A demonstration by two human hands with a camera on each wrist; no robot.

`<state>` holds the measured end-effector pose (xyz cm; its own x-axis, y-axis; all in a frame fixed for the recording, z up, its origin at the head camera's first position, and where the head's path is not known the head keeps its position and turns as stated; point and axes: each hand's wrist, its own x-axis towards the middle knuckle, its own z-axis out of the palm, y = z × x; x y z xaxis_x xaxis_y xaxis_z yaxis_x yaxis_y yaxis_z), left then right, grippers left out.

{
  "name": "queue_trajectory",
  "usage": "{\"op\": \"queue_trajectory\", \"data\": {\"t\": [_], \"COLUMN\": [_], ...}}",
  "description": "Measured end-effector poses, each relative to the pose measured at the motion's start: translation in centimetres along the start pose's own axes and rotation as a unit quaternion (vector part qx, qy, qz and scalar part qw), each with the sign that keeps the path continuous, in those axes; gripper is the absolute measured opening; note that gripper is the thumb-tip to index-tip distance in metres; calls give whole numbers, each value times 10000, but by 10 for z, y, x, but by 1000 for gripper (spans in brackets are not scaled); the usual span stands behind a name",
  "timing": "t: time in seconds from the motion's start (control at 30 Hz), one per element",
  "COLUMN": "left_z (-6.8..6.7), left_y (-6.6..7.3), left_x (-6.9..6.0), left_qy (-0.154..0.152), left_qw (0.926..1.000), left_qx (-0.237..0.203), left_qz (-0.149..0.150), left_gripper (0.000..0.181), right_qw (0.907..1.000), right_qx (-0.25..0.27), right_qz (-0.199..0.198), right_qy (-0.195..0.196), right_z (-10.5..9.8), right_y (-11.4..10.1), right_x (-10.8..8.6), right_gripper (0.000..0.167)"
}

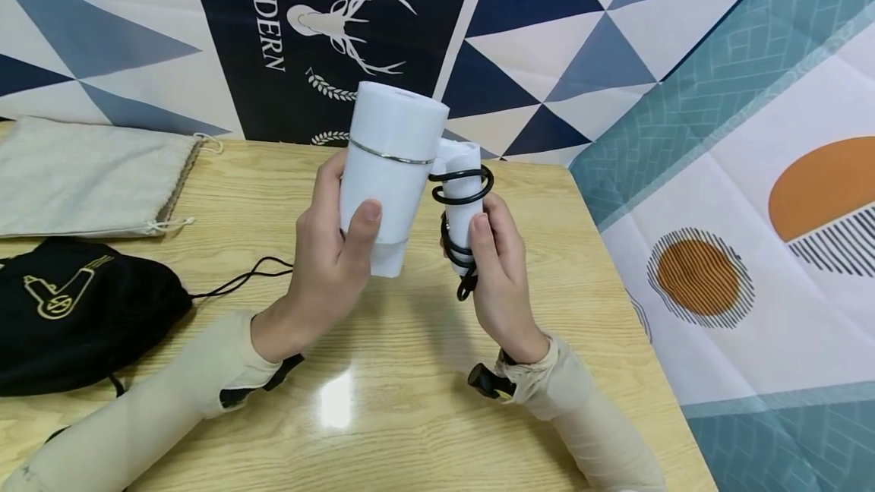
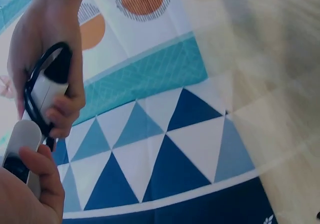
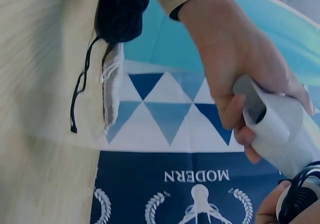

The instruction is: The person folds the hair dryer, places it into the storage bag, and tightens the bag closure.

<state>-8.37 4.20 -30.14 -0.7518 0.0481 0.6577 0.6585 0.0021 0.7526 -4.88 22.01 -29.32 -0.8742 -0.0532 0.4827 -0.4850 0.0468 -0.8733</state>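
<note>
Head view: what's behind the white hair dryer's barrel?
Around the dryer barrel: deer-print hanging and wooden table. Covered: most fingers of the left hand and whatever is directly behind.

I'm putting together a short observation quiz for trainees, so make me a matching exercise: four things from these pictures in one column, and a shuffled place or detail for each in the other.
Things:
1. White barrel
2. Black bag
3. Pale pouch
4. Thick black cord

Places and details:
A. Looped around the slim white handle
B. Carries a gold design
C. Lies beyond the black bag
D. Circled by a thin silver band

Pairs: 1-D, 2-B, 3-C, 4-A
</note>
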Motion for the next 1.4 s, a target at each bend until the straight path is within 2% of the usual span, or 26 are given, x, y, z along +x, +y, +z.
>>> {"op": "queue_trajectory", "data": {"t": [0.1,0.23,0.43,0.6,0.8,1.07,1.2,1.27,1.4], "left_z": [4,11,17,15,8,-3,-8,-10,-9], "left_y": [-1,-5,-10,-9,-6,-3,-3,-3,-4], "left_x": [-4,-11,-19,-13,-8,3,7,9,11], "left_qy": [117,264,364,152,-94,-151,-129,-97,-41], "left_qw": [9994,9976,9955,9963,9974,9981,9981,9978,9974], "left_qx": [-324,-646,-873,-845,-705,-603,-604,-650,-702], "left_qz": [84,23,-93,-75,-66,-28,-73,-92,-160], "left_gripper": [76,76,76,73,74,73,73,72,73], "right_qw": [9996,9984,9995,9989,9954,9925,9910,9913,9900], "right_qx": [275,548,271,367,569,661,392,100,-155], "right_qz": [18,94,139,205,420,741,902,878,837], "right_qy": [-78,-122,-101,-228,-648,-709,-910,-972,-1121], "right_z": [8,18,22,17,10,1,-2,-3,-4], "right_y": [-1,2,5,3,-1,-4,-2,-1,0], "right_x": [-1,-3,-6,-2,0,7,4,2,0], "right_gripper": [29,27,29,31,36,44,49,49,49]}}
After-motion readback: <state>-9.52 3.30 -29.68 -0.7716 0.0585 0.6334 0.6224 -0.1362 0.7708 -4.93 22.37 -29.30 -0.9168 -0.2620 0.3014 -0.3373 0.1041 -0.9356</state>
